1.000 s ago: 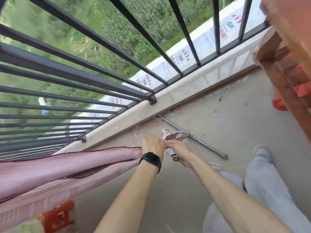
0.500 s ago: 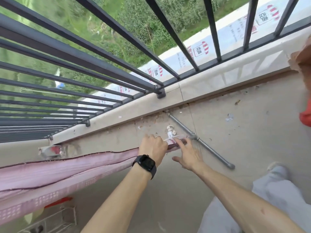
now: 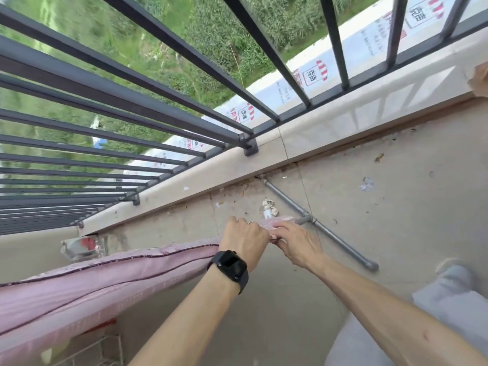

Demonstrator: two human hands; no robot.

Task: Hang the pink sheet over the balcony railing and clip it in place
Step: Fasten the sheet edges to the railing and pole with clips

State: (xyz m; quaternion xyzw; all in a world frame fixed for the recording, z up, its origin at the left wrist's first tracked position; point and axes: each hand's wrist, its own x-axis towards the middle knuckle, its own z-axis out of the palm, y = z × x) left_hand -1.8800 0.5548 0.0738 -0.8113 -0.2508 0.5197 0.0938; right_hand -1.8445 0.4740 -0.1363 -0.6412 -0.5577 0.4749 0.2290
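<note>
The pink sheet stretches in a folded band from the lower left up to my hands over the balcony floor. My left hand, with a black watch on the wrist, grips the sheet's end in a fist. Just to its right, my right hand holds the sheet's corner, fingers bent over the fabric. The dark metal balcony railing runs across the upper left, above a tiled ledge. The sheet hangs below the railing and does not touch it. No clip is visible.
A grey metal pipe lies on the concrete floor just beyond my hands, with bits of debris beside it. My light-trousered leg and shoe are at the lower right. A white wire rack stands at the bottom left.
My right hand has closed back onto the sheet's corner after being spread open half a second ago. The view has tilted further toward the railing, and the wooden stool at the right has left the frame.
</note>
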